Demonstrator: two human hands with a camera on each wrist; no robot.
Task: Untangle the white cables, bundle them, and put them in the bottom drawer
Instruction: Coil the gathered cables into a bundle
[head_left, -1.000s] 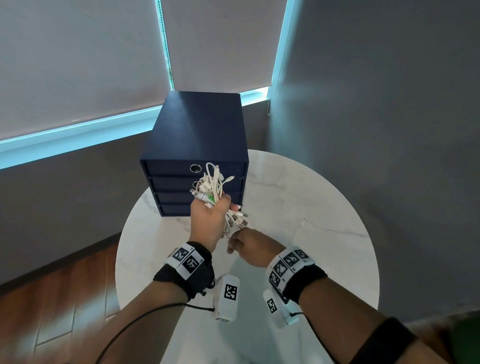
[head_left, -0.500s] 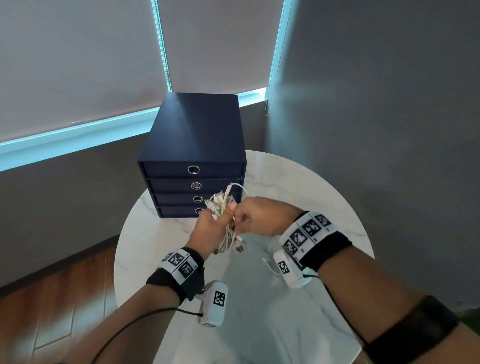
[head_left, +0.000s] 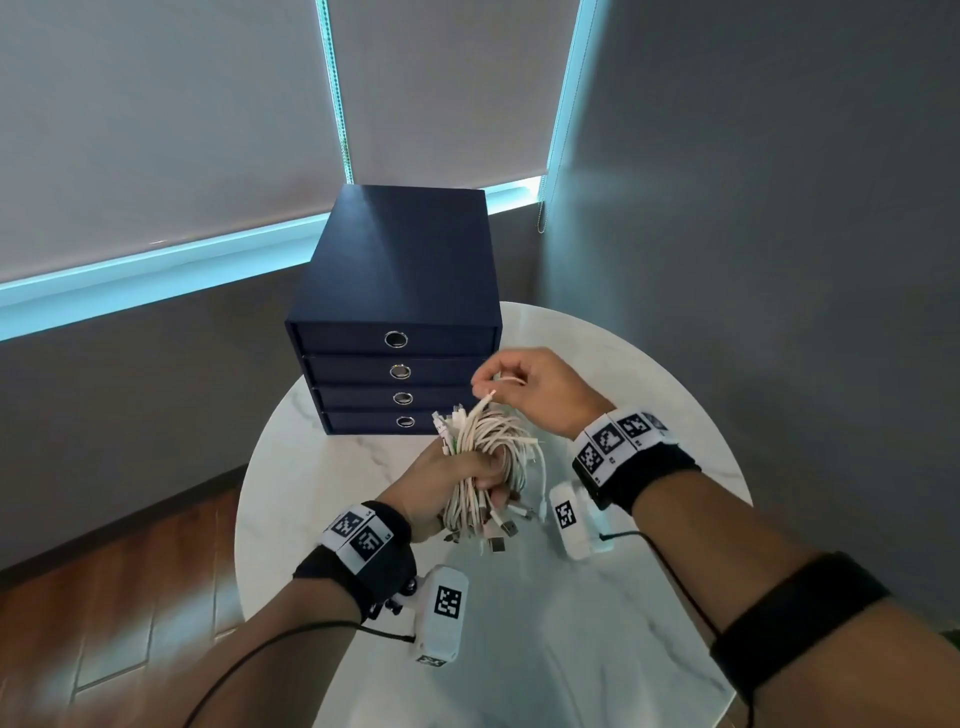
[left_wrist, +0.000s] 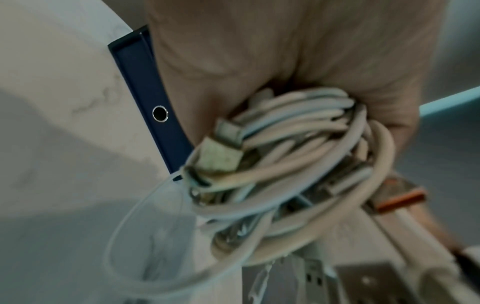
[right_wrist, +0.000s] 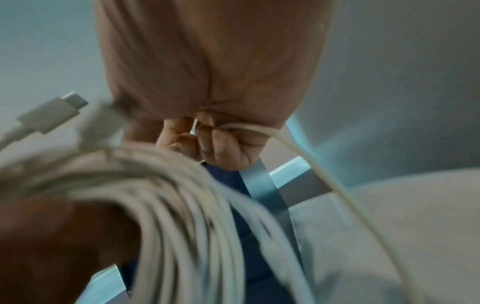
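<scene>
Head view: left hand (head_left: 441, 486) closed around a thick bundle of white cables (head_left: 485, 457), held above the round white marble table (head_left: 649, 623), plug ends hanging below the fist. Right hand (head_left: 535, 392), raised above and to the right of the bundle, pinches a single white cable strand (head_left: 506, 381) between thumb and curled fingers. Dark navy four-drawer cabinet (head_left: 400, 270) stands at the table's far edge; all four drawers are closed, each with a round metal pull, the bottom drawer (head_left: 374, 421) lying just behind the bundle's upper plugs.

Left wrist view: left hand (left_wrist: 259, 57) wraps the coiled white cables (left_wrist: 298, 144), several metal plug ends protruding toward the camera; one loose loop hangs lower left. Bottom drawer's (left_wrist: 155, 115) navy front and ring pull appear behind, above the marble table (left_wrist: 52, 102).

Right wrist view: right hand (right_wrist: 207, 82) shows fingertips (right_wrist: 223, 144) curled onto the thin white strand (right_wrist: 324, 174), which trails off to the lower right. Blurred cable bundle (right_wrist: 168, 205) fills the foreground, one white plug (right_wrist: 52, 115) at upper left.
</scene>
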